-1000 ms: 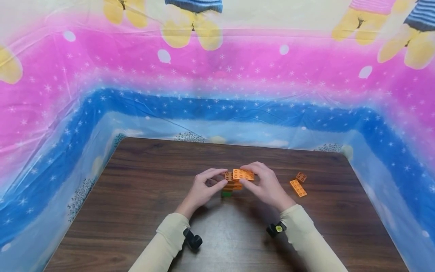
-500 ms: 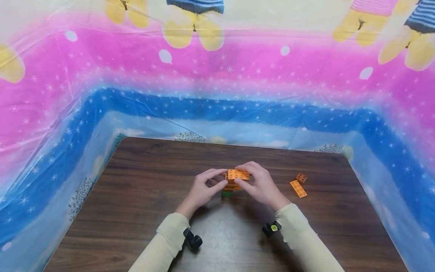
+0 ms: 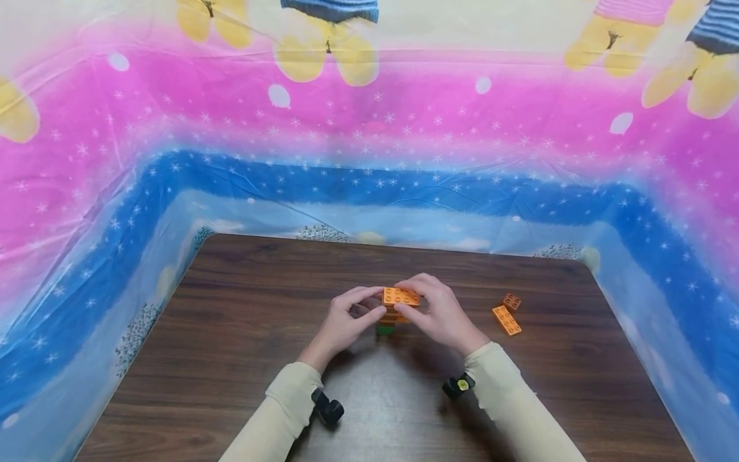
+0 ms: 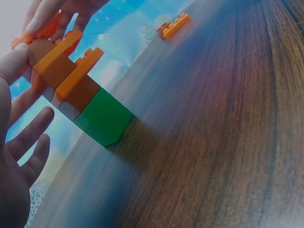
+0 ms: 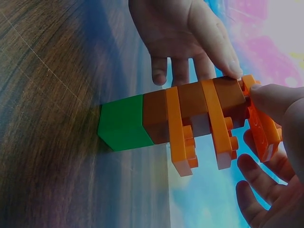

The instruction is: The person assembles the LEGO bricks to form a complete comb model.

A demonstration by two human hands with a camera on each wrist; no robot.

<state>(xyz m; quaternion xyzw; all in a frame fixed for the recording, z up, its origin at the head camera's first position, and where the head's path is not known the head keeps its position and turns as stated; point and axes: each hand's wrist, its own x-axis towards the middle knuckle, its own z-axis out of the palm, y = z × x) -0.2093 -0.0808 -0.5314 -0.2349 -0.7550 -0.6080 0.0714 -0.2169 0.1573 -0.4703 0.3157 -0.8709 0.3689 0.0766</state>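
A brick tower stands upright on the table: a green brick point(image 5: 122, 124) at its foot, then brown bricks point(image 4: 84, 97) alternating with flat orange bricks point(image 5: 219, 126) that jut out to one side. My left hand point(image 3: 340, 321) holds the tower near its top, thumb and forefinger on the upper brown brick point(image 5: 229, 99). Between thumb and fingers, my right hand point(image 3: 441, 311) pinches another flat orange brick point(image 3: 401, 296) at the very top. In the right wrist view this brick sits slightly tilted against the brown one; whether it is fully seated I cannot tell.
Right of the hands lie a loose flat orange brick point(image 3: 507, 319) and a small brown brick point(image 3: 511, 301), close together on the brown wooden table point(image 3: 260, 276). A printed pink and blue cloth point(image 3: 369, 179) hangs around the table's back and sides.
My right hand has moved left with the flat orange brick, bringing it over the tower's top and covering the brown brick's studs. My left hand has stayed in place.
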